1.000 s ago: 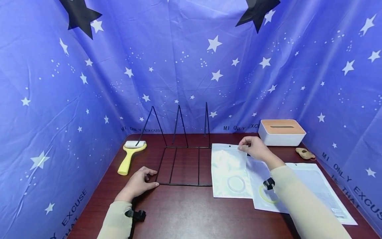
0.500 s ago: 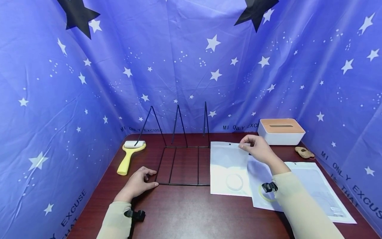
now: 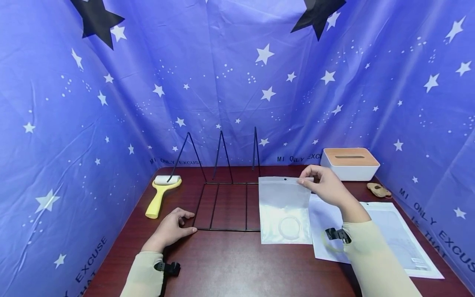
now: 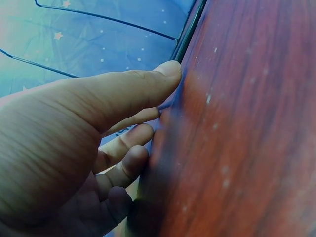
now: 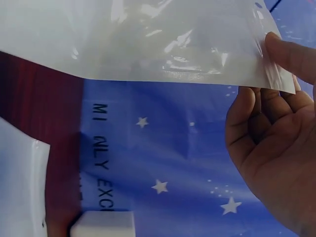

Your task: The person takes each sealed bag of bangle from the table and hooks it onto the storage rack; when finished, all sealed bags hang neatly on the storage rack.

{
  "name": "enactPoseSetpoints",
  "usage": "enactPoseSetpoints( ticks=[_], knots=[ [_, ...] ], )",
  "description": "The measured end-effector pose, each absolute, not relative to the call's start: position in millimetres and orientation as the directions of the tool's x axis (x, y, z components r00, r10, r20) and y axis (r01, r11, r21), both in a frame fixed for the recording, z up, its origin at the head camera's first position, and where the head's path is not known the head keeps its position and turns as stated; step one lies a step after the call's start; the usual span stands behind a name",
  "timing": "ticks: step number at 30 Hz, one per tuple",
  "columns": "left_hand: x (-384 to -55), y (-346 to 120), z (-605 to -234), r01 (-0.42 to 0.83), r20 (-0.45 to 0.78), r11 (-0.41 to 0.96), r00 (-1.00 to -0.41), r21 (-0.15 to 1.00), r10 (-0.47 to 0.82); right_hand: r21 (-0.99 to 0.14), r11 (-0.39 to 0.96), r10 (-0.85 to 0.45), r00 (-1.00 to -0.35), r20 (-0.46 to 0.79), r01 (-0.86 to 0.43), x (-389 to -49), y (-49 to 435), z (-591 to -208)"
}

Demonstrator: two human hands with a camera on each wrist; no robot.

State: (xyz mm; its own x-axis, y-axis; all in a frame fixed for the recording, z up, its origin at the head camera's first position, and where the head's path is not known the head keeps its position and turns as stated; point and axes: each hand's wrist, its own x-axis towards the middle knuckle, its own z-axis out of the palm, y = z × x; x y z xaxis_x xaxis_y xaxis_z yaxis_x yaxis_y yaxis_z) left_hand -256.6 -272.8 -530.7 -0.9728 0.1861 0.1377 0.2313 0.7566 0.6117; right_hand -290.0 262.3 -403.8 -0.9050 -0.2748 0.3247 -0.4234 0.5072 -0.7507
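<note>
A black wire rack (image 3: 246, 206) with three upright pointed dividers stands on the table. My left hand (image 3: 168, 229) holds its front left corner between thumb (image 4: 165, 71) and fingers. My right hand (image 3: 326, 187) pinches the upper right corner of a white zip bag (image 3: 283, 196). The bag's top is raised and its lower part bends onto the table, with a pale ring inside. It covers the rack's right end in the head view. In the right wrist view the bag (image 5: 163, 44) spans the top, my thumb over its edge and fingers behind.
More white bags (image 3: 393, 235) lie under and beside my right forearm, one with a yellow ring. A white tissue box (image 3: 350, 171) with a wooden lid and a small tan item (image 3: 378, 190) stand back right. A yellow-handled lint roller (image 3: 157, 200) lies left of the rack.
My right hand has raised the bag's upper edge and shifted it slightly left, so the bag now bends across its middle. My left hand stays at the rack's corner.
</note>
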Motion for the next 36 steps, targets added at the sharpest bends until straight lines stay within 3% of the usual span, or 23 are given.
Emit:
enactPoseSetpoints(
  ticks=[36],
  knots=[
    [-256.2,-271.9,-533.2,0.247,0.154,0.763,-0.969,0.597,0.193,-0.623,0.505,-0.384,-0.802,0.457,-0.597,-231.2,255.1,-356.3]
  ],
)
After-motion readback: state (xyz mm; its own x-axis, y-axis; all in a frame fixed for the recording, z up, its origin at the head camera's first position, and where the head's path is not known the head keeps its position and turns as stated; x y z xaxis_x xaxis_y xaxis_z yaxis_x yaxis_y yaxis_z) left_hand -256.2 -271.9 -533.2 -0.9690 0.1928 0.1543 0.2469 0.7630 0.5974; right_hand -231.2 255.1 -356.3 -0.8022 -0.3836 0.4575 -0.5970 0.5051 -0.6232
